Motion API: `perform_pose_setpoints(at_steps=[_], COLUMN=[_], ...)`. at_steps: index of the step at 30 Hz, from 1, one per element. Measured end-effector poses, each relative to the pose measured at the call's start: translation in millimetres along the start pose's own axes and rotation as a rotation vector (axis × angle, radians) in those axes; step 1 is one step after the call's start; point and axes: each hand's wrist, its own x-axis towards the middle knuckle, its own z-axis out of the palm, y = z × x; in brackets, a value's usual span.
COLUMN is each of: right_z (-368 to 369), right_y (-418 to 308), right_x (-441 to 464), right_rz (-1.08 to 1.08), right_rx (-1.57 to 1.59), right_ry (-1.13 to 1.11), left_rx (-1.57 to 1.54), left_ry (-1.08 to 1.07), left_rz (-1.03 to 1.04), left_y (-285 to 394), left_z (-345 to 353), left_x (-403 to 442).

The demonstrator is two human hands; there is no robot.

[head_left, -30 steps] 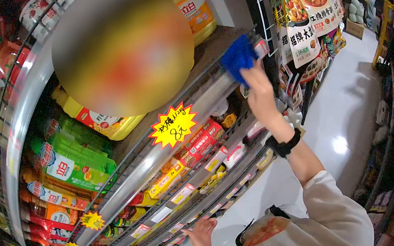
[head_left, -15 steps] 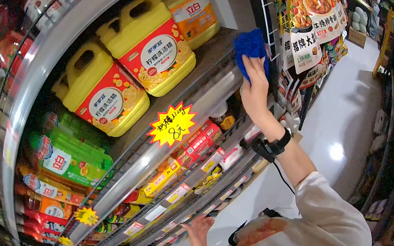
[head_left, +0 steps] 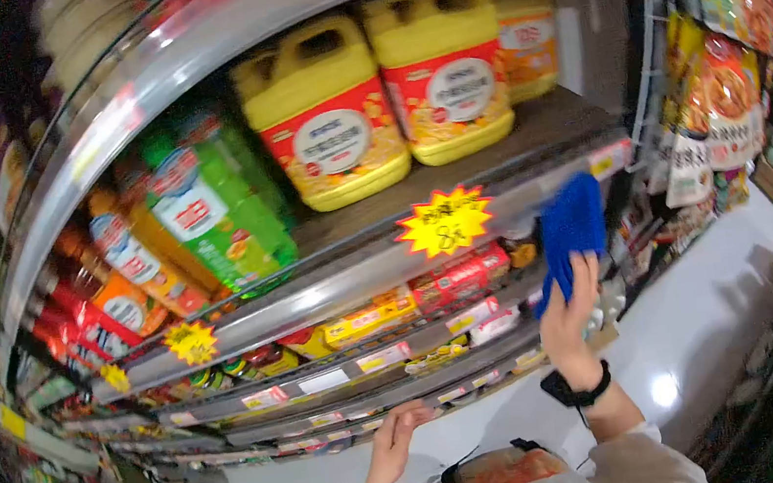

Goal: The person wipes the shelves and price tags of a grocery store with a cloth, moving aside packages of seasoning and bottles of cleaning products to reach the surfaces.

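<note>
A blue cloth [head_left: 574,227] is held in the fingers of my right hand [head_left: 571,316], against or just in front of the shelf's silver front edge [head_left: 334,291] near its right end. It hangs down past that edge. My left hand [head_left: 397,445] is low, near the fronts of the bottom shelves, with its fingers stretched out and nothing seen in them; whether it touches a shelf I cannot tell. Behind the edge, two yellow jugs [head_left: 330,121] with red labels stand on the brown shelf board [head_left: 563,123]. A yellow starburst price tag [head_left: 445,221] hangs on the edge, left of the cloth.
Green bottles [head_left: 214,211] and orange bottles [head_left: 137,262] line the shelf's left part. Another yellow jug [head_left: 528,39] with an orange label stands at the right. Boxed goods [head_left: 459,276] fill the shelf below. Hanging food packets [head_left: 728,104] flank the right side, above a white floor [head_left: 658,342].
My right hand has moved the blue cloth down from the shelf's right end to its front edge. The left hand's fingers have come closer together. The view has turned, shifting the jugs rightward.
</note>
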Motion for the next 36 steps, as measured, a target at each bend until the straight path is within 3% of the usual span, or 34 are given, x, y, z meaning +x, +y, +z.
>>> perform_pose_setpoints(at_steps=[1,2,4,5,6,7,8,9,11,13,15,17,20,22,24,26,28,29,31,33,34,36], right_z=[-2,-3,-2,-1,4,11,24,36,49,64,75,80,93,100,99,102,107,111,118,120,124,132], right_y=[1,-2,-34,-66,-84,-101,-105,-110,-132,-131,-140,-147,-157,-158,-163,-163,-160,-159,-163,-182,-188,-196], right_x=[-24,-52,-88,-85,-85,-78,-89,-100,-117,-134,-146,-152,-165,-173,-181,-191,-206,-214,-230,-233,-235,-240], right_rz=[-0.105,-0.071,0.129,0.275,0.461,0.647,0.662,0.675,0.681,0.569,0.254,0.344,-0.029,-0.038,0.032,0.084,0.195,0.193,0.194,0.248,0.210,0.158], right_rx=[0.045,0.172,0.450,0.674,0.746,1.042,1.049,1.052,1.110,1.080,0.971,0.941,0.727,0.715,0.685,0.681,0.642,0.635,0.676,0.645,0.610,0.555], right_ry=[-0.037,-0.115,-0.345,-0.493,-0.708,-0.912,-1.036,-1.158,-1.127,-1.209,-1.155,-1.307,-1.081,-1.115,-1.160,-1.215,-1.268,-1.275,-1.268,-1.287,-1.303,-1.321], left_rx=[0.071,0.062,0.019,0.017,0.002,-0.009,-0.237,-0.232,-0.249,-0.290,-0.224,-0.282,-0.508,-0.565,-0.028,0.061,0.710,0.986,0.910,1.141,1.304,1.303], left_ry=[-0.051,-0.010,0.178,0.212,0.101,-0.014,-0.033,-0.008,0.320,0.439,0.556,0.642,0.914,1.073,1.404,1.471,1.641,1.636,1.566,1.341,1.142,1.135], left_rz=[0.035,0.044,0.283,0.288,0.319,0.349,0.320,0.328,0.018,0.021,0.182,0.171,0.211,0.344,0.400,0.506,0.601,0.585,0.662,0.704,0.560,0.596], left_y=[5,14,31,28,20,10,-10,-6,6,2,2,5,17,32,41,58,66,80,89,84,83,80], left_z=[-3,2,13,6,-4,-14,-18,-17,-15,-25,-44,-59,-90,-128,-168,-222,-274,-296,-322,-340,-337,-340], left_x=[-2,-2,-4,-6,-7,-8,-15,-20,-35,-38,-42,-49,-55,-58,-59,-56,-46,-48,-31,-6,-3,-6])
